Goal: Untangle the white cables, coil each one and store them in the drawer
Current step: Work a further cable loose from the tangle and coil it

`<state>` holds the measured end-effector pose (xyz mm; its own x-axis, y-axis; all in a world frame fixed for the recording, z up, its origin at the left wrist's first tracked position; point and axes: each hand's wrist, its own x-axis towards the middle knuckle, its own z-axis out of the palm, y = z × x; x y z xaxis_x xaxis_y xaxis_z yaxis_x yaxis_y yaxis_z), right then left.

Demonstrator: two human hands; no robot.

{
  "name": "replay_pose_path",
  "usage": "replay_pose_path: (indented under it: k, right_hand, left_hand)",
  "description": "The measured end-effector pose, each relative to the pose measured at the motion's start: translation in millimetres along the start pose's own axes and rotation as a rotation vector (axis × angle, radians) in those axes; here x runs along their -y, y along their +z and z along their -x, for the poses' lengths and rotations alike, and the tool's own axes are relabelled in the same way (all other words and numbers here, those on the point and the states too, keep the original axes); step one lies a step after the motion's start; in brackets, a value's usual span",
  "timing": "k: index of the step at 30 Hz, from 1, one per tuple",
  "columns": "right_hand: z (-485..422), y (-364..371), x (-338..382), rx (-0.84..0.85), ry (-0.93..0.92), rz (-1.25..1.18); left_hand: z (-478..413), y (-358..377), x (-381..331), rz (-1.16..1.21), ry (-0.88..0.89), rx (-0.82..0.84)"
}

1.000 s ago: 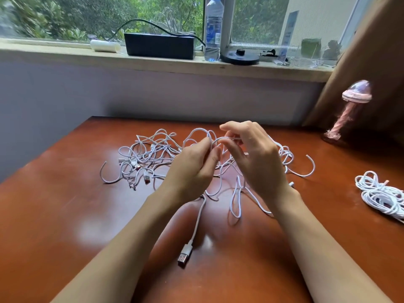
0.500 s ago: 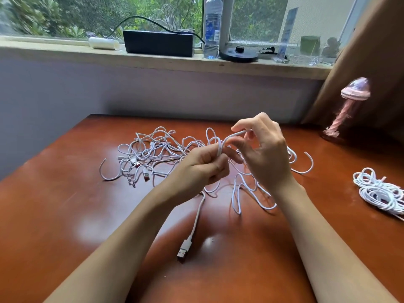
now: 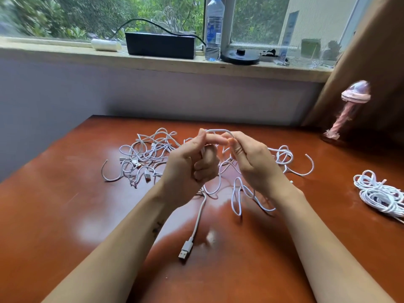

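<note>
Cable [image 3: 218,130] arcs between our hands above the bench [image 3: 65,215]: left hand [image 3: 192,162] fingers [image 3: 205,169] curl round it, right hand [image 3: 251,162] pinches it; the tangle [image 3: 150,152] lies just behind.

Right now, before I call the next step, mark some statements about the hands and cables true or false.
The left hand and the right hand hold one white cable arched between them. True.
A USB plug lies on the table, nearer the person than the hands. True.
A coiled bundle sits at the table's left edge. False: the coiled bundle sits at the right edge.
No loose cables remain. False: a tangled pile lies behind the hands.
The water bottle stands on the table. False: the water bottle stands on the windowsill.
</note>
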<state>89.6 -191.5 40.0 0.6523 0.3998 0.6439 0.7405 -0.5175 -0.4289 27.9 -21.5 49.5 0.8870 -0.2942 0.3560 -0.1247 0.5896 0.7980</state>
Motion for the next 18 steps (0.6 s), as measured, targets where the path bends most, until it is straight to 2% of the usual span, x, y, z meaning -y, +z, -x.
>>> replay_pose_path:
  k: [5, 9, 13, 18]
  right_hand:
    - [6.2, 17.5, -7.0, 0.095, 0.046, 0.206]
    - [9.9, 22.9, 0.0, 0.128, -0.013, 0.179]
    - [13.4, 31.0, 7.9, 0.249, -0.023, 0.131]
    - [14.2, 34.4, 11.3, 0.207, -0.116, 0.204]
  left_hand:
    - [-3.2, -3.1, -8.5, 0.109, 0.072, -0.143]
    - [-5.1, -5.3, -11.8, 0.082, 0.119, -0.263]
    - [-8.1, -5.7, -13.1, 0.052, 0.149, -0.307]
    - [-10.4, -10.4, -9.3, 0.039, 0.197, -0.361]
